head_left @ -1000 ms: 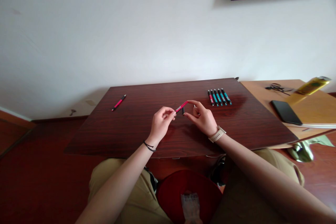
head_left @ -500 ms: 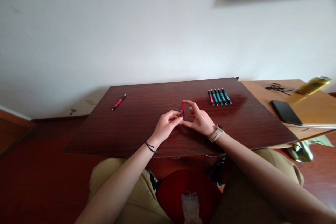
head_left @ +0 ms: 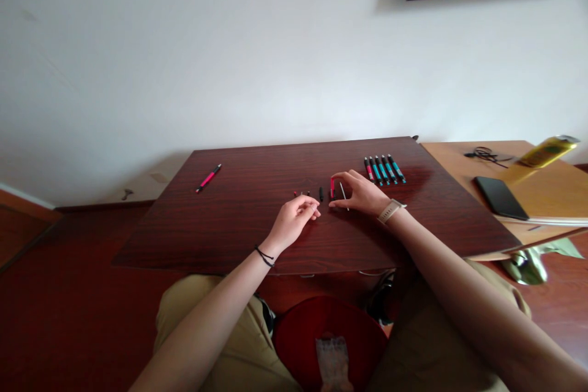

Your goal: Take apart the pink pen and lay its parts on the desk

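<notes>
Between the thumb and index finger of my right hand [head_left: 361, 192] is a pink pen barrel [head_left: 332, 188], held near the table's middle. A thin white rod [head_left: 344, 195] lies just right of the barrel, partly beside my fingers. To the left of the barrel rests a short black pen part [head_left: 321, 194]. My left hand [head_left: 295, 216] has its thumb and fingers drawn together above the table; whether anything small is between them is hidden. Small dark and red pieces [head_left: 302, 193] lie just beyond its fingers.
On the dark table [head_left: 257, 171], a pink and black pen [head_left: 209, 178] lies at left. Several blue pens [head_left: 386, 169] and one pink pen [head_left: 369, 169] form a row at right. A black phone [head_left: 500, 197], cable [head_left: 487, 154] and yellow can [head_left: 549, 151] occupy the side desk.
My right hand has moved right with the pink barrel, away from my left hand, which has let go of it. The black part and white rod now show on the table.
</notes>
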{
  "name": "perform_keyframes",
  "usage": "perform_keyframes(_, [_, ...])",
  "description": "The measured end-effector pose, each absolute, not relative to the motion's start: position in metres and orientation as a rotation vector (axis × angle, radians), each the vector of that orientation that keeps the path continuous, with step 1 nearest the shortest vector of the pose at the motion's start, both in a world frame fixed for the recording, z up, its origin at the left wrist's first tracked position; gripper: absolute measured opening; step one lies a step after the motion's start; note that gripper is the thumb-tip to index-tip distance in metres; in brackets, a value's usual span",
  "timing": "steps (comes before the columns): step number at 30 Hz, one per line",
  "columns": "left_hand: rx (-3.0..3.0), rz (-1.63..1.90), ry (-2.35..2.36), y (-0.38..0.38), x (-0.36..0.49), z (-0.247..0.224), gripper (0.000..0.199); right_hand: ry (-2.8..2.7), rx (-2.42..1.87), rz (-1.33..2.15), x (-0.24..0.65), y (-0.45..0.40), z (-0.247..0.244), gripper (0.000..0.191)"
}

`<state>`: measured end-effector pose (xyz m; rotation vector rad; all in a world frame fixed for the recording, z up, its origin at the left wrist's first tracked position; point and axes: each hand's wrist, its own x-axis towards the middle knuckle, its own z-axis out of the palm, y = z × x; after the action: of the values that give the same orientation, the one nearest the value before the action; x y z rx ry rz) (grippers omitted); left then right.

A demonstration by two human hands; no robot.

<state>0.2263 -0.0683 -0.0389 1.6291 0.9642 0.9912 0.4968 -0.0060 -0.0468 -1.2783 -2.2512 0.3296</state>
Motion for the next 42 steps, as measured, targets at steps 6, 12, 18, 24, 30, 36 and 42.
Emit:
perform_keyframes(6, [1.643,0.989,0.969,-0.070,0.227,-0.036,0.022,-2.309,-1.315,0.337,0.497,0.000,-0.056,0.078])
perform_keyframes(12, [1.648,0.981,0.972,-0.070,0.227,-0.037,0.022,-2.320,-1.360,0.328,0.499,0.002,-0.060,0.077])
perform_keyframes(18, [1.650,0.992,0.978,-0.070,0.226,-0.037,0.022,-2.317,-1.360,0.340,0.501,0.002,-0.061,0.082])
perform_keyframes(24, [1.664,0.990,0.980,-0.071,0.225,-0.035,0.020,-2.326,-1.357,0.356,0.502,0.001,-0.061,0.089])
perform_keyframes(30, [1.661,0.982,0.978,-0.070,0.225,-0.036,0.019,-2.347,-1.352,0.346,0.503,0.000,-0.060,0.088])
perform_keyframes(36, [1.663,0.990,0.982,-0.070,0.225,-0.037,0.019,-2.333,-1.357,0.361,0.504,0.000,-0.061,0.090])
perform_keyframes(42, [1.668,0.985,0.978,-0.071,0.226,-0.036,0.018,-2.324,-1.353,0.359,0.502,0.000,-0.060,0.079])
